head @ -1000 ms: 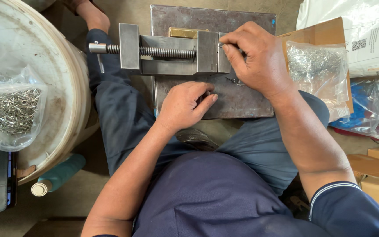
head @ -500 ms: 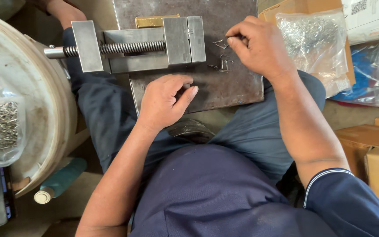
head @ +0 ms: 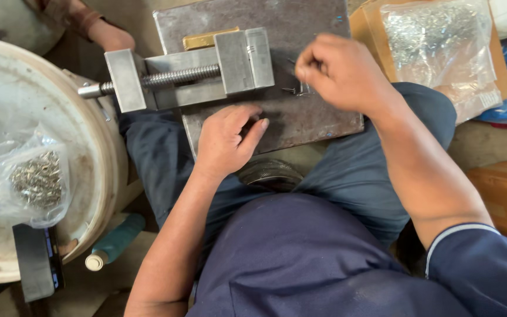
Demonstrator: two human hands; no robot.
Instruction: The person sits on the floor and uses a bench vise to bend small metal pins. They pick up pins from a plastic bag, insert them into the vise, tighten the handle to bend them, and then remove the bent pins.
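Resting on a steel plate (head: 318, 120), the left hand (head: 225, 141) lies loosely curled and empty beside a vise (head: 189, 76), while small metal pieces (head: 298, 89) are pinched by the right hand (head: 338, 73) near a bag of parts (head: 435, 41).

Left hand (head: 225, 140) on steel plate (head: 300, 120), right hand (head: 340, 73) pinching small parts (head: 298, 89), vise (head: 189, 76)

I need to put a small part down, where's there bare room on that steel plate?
The steel plate is bare along its near edge, between the left hand and the right corner, and at the far strip behind the vise. It is crowded beside the vise block, where the right hand hovers over small metal pieces.
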